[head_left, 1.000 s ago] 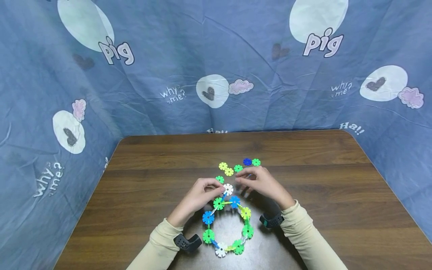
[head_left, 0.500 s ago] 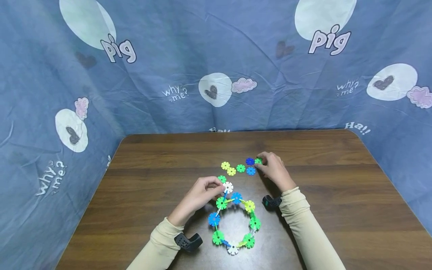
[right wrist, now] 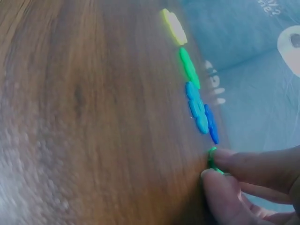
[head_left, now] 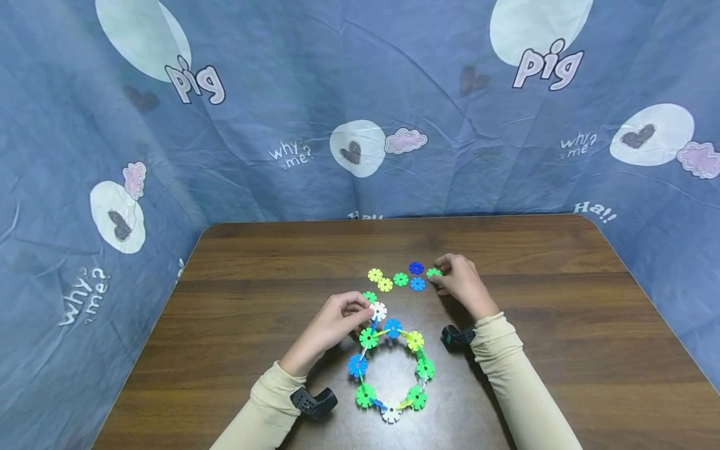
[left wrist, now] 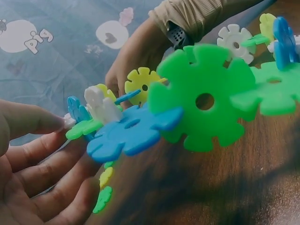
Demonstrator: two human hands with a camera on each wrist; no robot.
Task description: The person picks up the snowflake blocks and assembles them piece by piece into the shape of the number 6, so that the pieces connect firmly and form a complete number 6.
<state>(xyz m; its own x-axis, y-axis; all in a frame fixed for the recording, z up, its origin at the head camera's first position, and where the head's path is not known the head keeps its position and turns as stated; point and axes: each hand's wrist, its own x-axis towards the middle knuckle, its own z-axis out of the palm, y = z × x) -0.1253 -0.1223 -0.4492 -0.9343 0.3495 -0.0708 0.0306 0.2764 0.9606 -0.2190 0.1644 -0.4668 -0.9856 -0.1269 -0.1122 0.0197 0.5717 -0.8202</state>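
Note:
My left hand (head_left: pixel 336 323) pinches a white snowflake disc (head_left: pixel 379 311) between thumb and fingers. That disc sits at the upper end of a ring of linked plastic snowflake discs (head_left: pixel 368 338) in green, blue, yellow and white. Up close in the left wrist view, a large green disc (left wrist: pixel 187 112) and a blue disc (left wrist: pixel 133 131) of the ring stand between the camera and the table. Farther right, my right hand (head_left: pixel 464 286) pinches a loose green snowflake disc (head_left: pixel 432 273); thumb and fingertips cover part of this disc (right wrist: pixel 212 153) in the right wrist view.
Loose discs lie on the wooden table (head_left: pixel 270 262) beyond the ring: two yellow ones (head_left: pixel 375 275), a green one (head_left: pixel 400 279), a light blue one (head_left: pixel 417 284) and a dark blue one (head_left: pixel 416 268). Another green disc (head_left: pixel 369 297) lies behind the white one. A blue printed cloth (head_left: pixel 236 156) hangs behind.
My right hand has moved right, from beside the white disc to the loose green disc, and has drawn it slightly away from the dark blue one. The ring has swung a little right.

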